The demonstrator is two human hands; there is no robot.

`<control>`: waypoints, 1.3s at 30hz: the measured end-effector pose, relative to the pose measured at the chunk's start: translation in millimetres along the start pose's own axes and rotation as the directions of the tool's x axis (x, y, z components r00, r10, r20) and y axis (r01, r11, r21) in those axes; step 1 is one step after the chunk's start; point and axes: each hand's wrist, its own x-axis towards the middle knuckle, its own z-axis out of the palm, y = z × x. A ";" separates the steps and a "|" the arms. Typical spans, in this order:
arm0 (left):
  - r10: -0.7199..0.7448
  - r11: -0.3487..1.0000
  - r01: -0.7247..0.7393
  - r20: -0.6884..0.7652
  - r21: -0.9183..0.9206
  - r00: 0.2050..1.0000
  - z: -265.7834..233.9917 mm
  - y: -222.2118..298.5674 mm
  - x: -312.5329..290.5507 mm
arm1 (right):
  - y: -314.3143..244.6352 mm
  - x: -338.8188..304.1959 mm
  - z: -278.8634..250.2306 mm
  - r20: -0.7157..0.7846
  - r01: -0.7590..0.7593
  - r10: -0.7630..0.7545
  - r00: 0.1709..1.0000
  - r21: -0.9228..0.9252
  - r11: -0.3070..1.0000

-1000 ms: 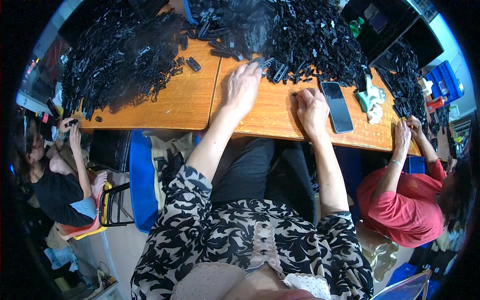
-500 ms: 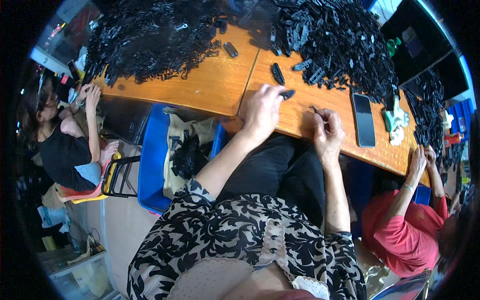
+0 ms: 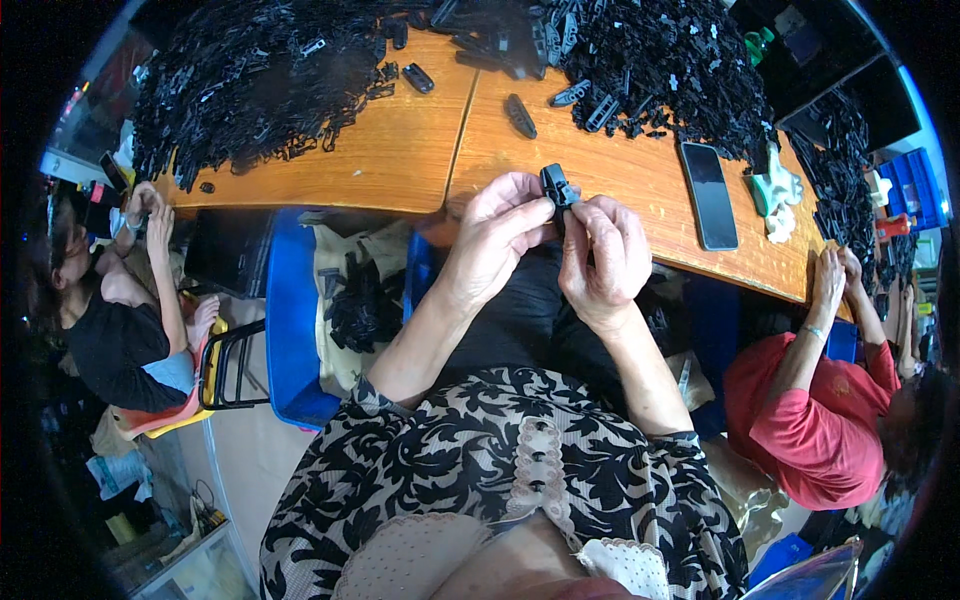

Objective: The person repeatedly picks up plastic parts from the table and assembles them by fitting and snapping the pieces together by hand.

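My left hand (image 3: 490, 235) pinches a black plastic part (image 3: 556, 180) upright over the table's near edge. It has an elongated housing shape with a raised block at its top. My right hand (image 3: 605, 255) has its fingertips closed at the lower right side of that part. The small black piece in those fingertips is mostly hidden, and the two hands nearly touch. Just beyond lies a loose black oval housing (image 3: 520, 116) on the orange wooden table (image 3: 400, 165). Another dark oval housing (image 3: 417, 78) rests farther left.
Heaps of black plastic parts (image 3: 250, 90) cover the table's far side. At right are a phone (image 3: 709, 195) and a white-green glove-like item (image 3: 775, 190). A blue bin (image 3: 285, 330) with black parts stands at left. Co-workers sit at left (image 3: 120, 310) and right (image 3: 810, 430).
My left hand has lifted the black part off the table and brought it to the middle. My right hand has moved left to meet it. The view has shifted slightly.
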 end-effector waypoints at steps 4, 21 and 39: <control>0.027 1.000 -0.027 0.001 -0.014 1.000 1.0 -2.9 -3.8 | -4.2 -3.1 -2.7 0.051 -0.026 0.027 0.998 -0.015 1.000; 0.117 0.971 -0.068 -0.208 0.229 0.971 7.3 -9.7 0.5 | -1.2 -7.2 -13.7 0.374 0.224 -0.163 0.913 -0.127 0.966; 0.349 -0.372 -0.467 0.587 0.802 0.731 -58.0 55.1 128.9 | 166.6 4.0 8.0 0.235 -0.158 0.340 0.911 -0.563 0.811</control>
